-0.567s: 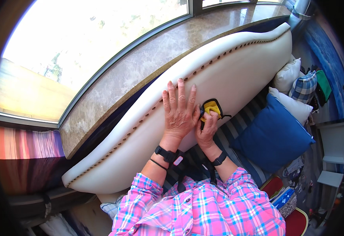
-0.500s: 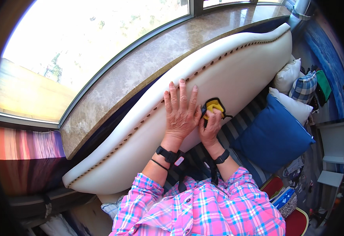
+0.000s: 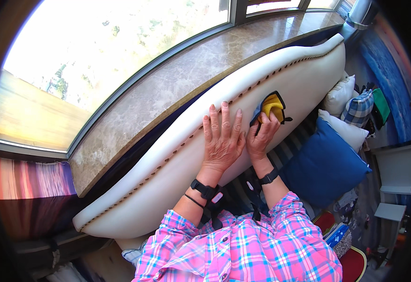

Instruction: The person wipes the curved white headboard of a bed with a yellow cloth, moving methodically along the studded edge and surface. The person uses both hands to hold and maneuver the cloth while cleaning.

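A long white padded headboard (image 3: 304, 77) with a line of dark studs along its curved upper edge stretches diagonally in front of me. My left hand (image 3: 222, 143) lies flat against it, fingers spread, the fingertips reaching the stud line. In my right hand (image 3: 263, 134) is a yellow and grey-blue cloth (image 3: 273, 104) with a dark edge, gripped between thumb and fingers. The cloth is bunched and stands against the headboard's front, just right of my left hand. Part of its underside is hidden by my fingers.
Behind the headboard runs a brown marble windowsill (image 3: 168, 80) under a bright window. To the right lie a large blue pillow (image 3: 325, 162), a white pillow (image 3: 339, 94) and a blue checked cushion (image 3: 358, 109). A striped surface (image 3: 293, 141) lies below the headboard.
My right hand has moved up and slightly right with the cloth, which now shows more of its yellow and blue-grey sides. My left hand has shifted slightly right and down in view.
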Tool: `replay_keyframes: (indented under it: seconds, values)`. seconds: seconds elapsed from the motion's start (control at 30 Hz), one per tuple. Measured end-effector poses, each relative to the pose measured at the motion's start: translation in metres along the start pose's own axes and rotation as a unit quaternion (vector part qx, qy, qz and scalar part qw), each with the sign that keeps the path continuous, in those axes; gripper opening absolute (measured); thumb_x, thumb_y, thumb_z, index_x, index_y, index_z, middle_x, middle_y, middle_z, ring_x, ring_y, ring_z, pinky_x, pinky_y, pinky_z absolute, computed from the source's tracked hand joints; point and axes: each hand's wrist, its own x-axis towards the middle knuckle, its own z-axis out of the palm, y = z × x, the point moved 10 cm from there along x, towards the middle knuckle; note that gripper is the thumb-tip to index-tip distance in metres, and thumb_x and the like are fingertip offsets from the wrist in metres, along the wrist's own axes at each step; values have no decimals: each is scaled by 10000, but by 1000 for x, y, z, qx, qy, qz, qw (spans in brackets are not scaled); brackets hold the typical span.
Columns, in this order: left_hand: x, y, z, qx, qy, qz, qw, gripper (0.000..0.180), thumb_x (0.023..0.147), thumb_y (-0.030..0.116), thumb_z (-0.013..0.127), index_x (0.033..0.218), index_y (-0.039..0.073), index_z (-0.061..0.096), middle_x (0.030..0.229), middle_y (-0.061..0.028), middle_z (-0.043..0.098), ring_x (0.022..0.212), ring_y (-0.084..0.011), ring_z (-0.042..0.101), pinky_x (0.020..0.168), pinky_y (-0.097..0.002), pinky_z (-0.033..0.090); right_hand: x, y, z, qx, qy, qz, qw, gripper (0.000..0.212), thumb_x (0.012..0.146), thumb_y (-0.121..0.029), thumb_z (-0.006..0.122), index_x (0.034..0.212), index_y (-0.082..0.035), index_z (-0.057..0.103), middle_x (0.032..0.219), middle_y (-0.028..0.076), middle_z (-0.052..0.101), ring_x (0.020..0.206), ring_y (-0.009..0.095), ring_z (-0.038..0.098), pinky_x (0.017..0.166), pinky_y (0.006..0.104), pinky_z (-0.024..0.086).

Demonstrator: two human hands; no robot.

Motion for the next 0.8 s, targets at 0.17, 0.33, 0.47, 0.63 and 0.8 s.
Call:
replay_keyframes:
  seconds: [0.17,0.33,0.47,0.63,0.8]
  values:
    - [0,-1,0,-9,8,-3,1000,646,992,371,649,1596,175,529,1726,-239,350,1604,-524,272,1314,-627,153,-5,6,2,-2,18,-7,1000,294,1021,-126,625,1298,-28,630,1315,250,603,1189,446,543,1052,539,426]
    - [0,-2,-1,-20,9,-5,1000,635,1003,368,644,1596,173,529,1725,-238,352,1603,-523,275,1314,-626,154,-6,5,1,-8,18,-8,1000,293,1024,-116,611,1299,-20,633,1327,257,604,1193,448,544,1056,541,422]
    - [0,-2,-2,-22,6,-4,1000,624,1009,357,638,1595,171,532,1726,-239,351,1603,-520,277,1314,-626,154,-6,4,1,-12,18,-9,1000,294,1026,-115,602,1302,-16,631,1329,257,602,1194,451,543,1059,541,420]
    - [0,-3,-3,-35,10,-3,999,610,1012,346,636,1587,164,540,1723,-238,357,1601,-519,281,1314,-625,157,-6,3,1,-19,24,-13,999,296,1026,-117,597,1301,-13,630,1318,259,601,1192,454,543,1060,541,419]
    - [-1,-2,-1,-36,9,-2,999,606,1005,343,649,1575,164,550,1721,-236,363,1601,-518,282,1313,-628,162,-6,3,0,-21,23,-13,999,301,1012,-113,602,1292,-9,631,1299,260,601,1174,452,548,1047,536,425]
